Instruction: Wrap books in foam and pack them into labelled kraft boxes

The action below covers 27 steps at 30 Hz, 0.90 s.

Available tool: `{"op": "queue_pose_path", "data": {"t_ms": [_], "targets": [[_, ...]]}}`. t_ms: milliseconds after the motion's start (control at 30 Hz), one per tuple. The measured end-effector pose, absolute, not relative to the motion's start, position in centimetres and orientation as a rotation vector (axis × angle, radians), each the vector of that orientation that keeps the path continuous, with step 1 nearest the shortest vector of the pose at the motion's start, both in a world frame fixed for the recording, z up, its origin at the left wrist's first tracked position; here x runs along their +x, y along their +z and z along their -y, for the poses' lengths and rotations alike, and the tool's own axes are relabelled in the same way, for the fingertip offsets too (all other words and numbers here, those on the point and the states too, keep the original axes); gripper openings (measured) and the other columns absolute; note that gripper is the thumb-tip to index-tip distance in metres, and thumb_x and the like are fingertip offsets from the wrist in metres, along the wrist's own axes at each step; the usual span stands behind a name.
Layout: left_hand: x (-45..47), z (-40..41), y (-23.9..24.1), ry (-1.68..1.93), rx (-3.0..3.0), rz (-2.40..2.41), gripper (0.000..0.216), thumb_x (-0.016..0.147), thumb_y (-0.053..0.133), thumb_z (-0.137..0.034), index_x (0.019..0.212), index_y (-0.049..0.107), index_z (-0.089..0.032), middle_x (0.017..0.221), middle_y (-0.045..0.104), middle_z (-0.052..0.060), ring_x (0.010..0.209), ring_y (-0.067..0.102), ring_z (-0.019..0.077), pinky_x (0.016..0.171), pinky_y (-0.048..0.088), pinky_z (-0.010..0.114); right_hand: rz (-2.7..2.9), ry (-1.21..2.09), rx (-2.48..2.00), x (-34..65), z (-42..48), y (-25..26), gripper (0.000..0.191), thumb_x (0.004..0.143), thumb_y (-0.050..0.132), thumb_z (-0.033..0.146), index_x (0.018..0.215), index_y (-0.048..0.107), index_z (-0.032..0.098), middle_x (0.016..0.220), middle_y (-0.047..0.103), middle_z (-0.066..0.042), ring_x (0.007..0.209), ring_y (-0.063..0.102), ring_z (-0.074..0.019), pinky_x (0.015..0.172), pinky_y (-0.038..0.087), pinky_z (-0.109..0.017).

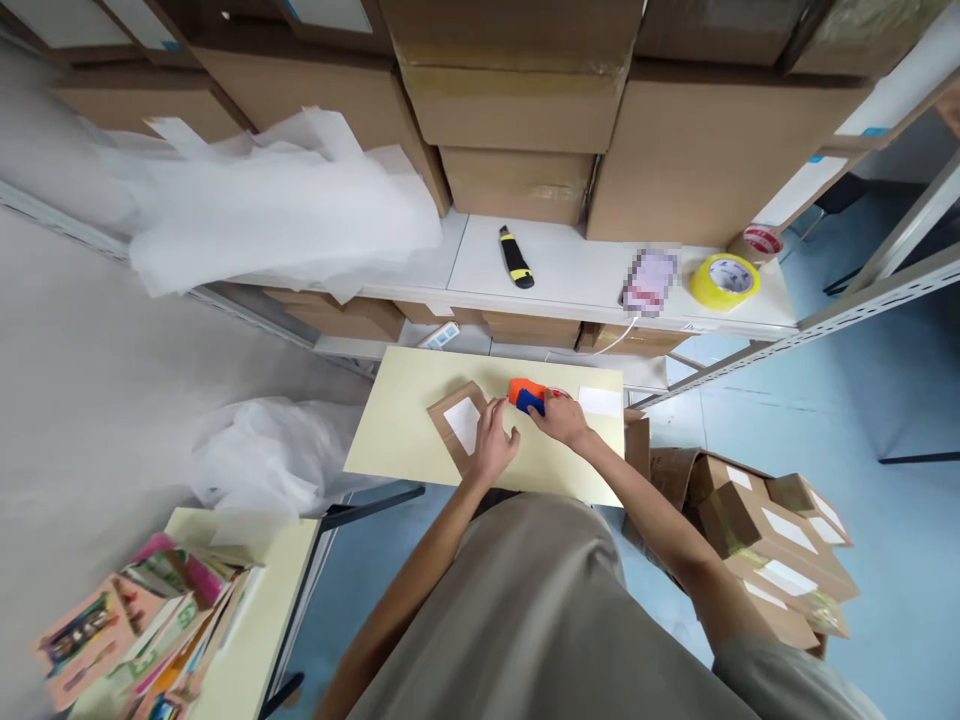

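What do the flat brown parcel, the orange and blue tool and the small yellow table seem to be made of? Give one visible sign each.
Parcel: apparently cardboard, matte brown, with a white paper-like label; the left hand rests on it. Tool: probably moulded plastic, bright orange and blue, in the right hand. Table: smooth pale yellow top, perhaps laminate; the look leaves it open.
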<state>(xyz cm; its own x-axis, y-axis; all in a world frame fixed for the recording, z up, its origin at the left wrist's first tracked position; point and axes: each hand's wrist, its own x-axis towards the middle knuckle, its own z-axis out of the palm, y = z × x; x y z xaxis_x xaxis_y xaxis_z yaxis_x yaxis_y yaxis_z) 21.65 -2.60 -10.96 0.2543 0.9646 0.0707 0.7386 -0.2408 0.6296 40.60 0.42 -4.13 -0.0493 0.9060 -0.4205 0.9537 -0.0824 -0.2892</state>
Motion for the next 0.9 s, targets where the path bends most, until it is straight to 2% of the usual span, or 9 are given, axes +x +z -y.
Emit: {"op": "queue_pose_path", "data": {"t_ms": [67,167,333,500,667,767,833,900], "targets": [[23.4,1.0,-8.2,0.909,2.108,-1.478,0.068,0.098,0.056,-0.015,0.165,0.044,-0.019,0.154,0.058,0.021,0.153,0.055,0.031,0.13,0.048,0.051,-2.099,-0.774,2.214,40.7,-1.0,-1.3,0.049,0.112,0.05,0.045,0.142,0.06,0.008,0.119,0.08,-0.024,0.109,0.078,-0.0378,0.093,0.06,-0.042],[26.0,-2.3,-3.7,1.17,2.215,-1.308,0.063,0.102,0.053,-0.016,0.165,0.045,-0.019,0.153,0.058,0.021,0.151,0.055,0.031,0.129,0.048,0.052,-2.244,-0.623,2.351,41.0,-3.2,3.2,0.046,0.11,0.048,0.036,0.144,0.054,0.006,0.113,0.079,-0.025,0.107,0.076,-0.0406,0.092,0.059,-0.045],[29.3,-8.2,2.6,1.303,2.297,-1.133,0.068,0.102,0.047,-0.009,0.169,0.042,-0.022,0.162,0.055,0.019,0.157,0.051,0.0294,0.133,0.043,0.05,-2.418,-0.21,2.489,42.6,-9.1,8.3,0.034,0.108,0.04,0.02,0.132,0.059,0.005,0.122,0.074,-0.028,0.117,0.071,-0.0403,0.109,0.052,-0.049],[30.9,-10.1,5.3,1.345,2.304,-1.107,0.067,0.104,0.042,-0.012,0.17,0.041,-0.021,0.164,0.054,0.018,0.158,0.049,0.0288,0.135,0.042,0.051,-2.283,-0.002,2.541,44.2,-14.7,8.8,0.042,0.106,0.035,0.008,0.138,0.06,0.002,0.125,0.074,-0.03,0.132,0.063,-0.0415,0.119,0.043,-0.055],[29.8,-8.7,3.8,1.3,2.32,-1.145,0.061,0.104,0.044,-0.012,0.164,0.049,-0.02,0.156,0.059,0.017,0.152,0.055,0.0272,0.131,0.047,0.048,-2.272,0.085,2.612,45.2,-16.2,7.6,0.052,0.105,0.032,0.008,0.151,0.055,-0.001,0.144,0.065,-0.033,0.142,0.055,-0.0411,0.127,0.035,-0.06],[26.9,-7.6,0.3,1.118,2.273,-1.302,0.057,0.102,0.048,-0.013,0.158,0.057,-0.02,0.152,0.062,0.016,0.148,0.058,0.0281,0.131,0.047,0.047,-2.377,0.236,2.705,44.9,-13.3,5.8,0.054,0.112,0.029,0.02,0.161,0.047,0.005,0.158,0.056,-0.031,0.148,0.052,-0.041,0.127,0.037,-0.062],[24.2,-6.7,-2.9,0.945,2.204,-1.486,0.054,0.101,0.051,-0.013,0.153,0.062,-0.018,0.15,0.063,0.016,0.146,0.058,0.029,0.132,0.046,0.045,-2.434,0.105,2.699,44.3,-9.8,3.2,0.054,0.117,0.026,0.031,0.162,0.045,0.008,0.157,0.058,-0.029,0.146,0.056,-0.0399,0.122,0.044,-0.058],[21.3,-5.8,-6.3,0.759,2.109,-1.664,0.05,0.099,0.051,-0.013,0.147,0.066,-0.016,0.146,0.063,0.017,0.145,0.059,0.0293,0.132,0.045,0.043,-2.387,-0.292,2.628,43.3,-5.7,-0.4,0.054,0.119,0.025,0.038,0.158,0.047,0.008,0.145,0.068,-0.029,0.135,0.067,-0.038,0.113,0.053,-0.051]]}}
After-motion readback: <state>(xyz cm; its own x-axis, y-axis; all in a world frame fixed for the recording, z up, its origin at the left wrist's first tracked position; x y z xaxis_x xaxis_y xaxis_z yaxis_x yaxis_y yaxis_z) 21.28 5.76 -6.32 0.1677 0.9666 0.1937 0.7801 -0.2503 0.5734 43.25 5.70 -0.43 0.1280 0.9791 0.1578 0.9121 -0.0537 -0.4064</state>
